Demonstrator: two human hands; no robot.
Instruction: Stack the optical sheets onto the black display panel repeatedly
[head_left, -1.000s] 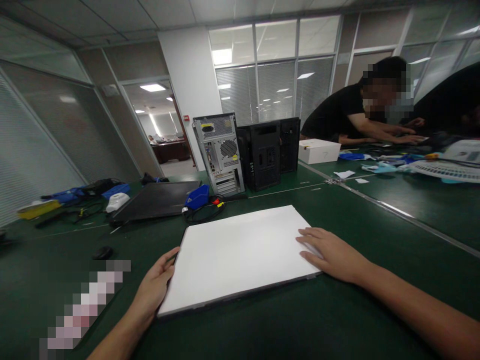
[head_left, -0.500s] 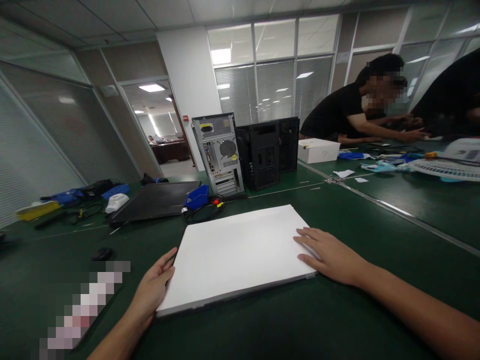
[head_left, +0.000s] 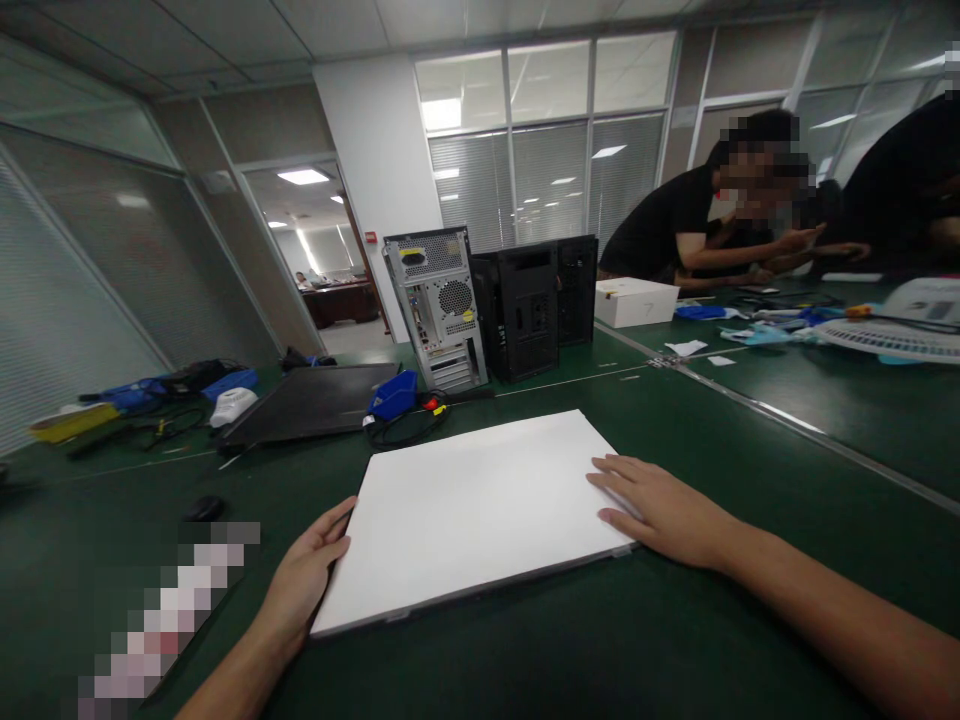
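A flat rectangular panel (head_left: 472,520) with a bright white top and a thin dark rim lies in front of me on the green table. Its near edge shows small tabs. My left hand (head_left: 311,560) grips the left edge, thumb on the white face and the other fingers at the side, partly hidden. On the right edge rests my right hand (head_left: 652,505), its fingers stretched out and spread over the white surface. A black computer mouse (head_left: 205,508) lies left of my left hand.
Computer cases (head_left: 442,305) stand behind the panel, next to a white box (head_left: 637,303). A black flat screen (head_left: 311,400) and a blue object with a cable (head_left: 394,395) lie at the back left. Co-workers (head_left: 675,225) lean over the table at right. A metal seam (head_left: 780,410) crosses the tabletop.
My hands stay nearly in place. The panel's near edge looks slightly shifted, with its grey side strip thinner and a tab now showing at left. A co-worker's hands at right have moved.
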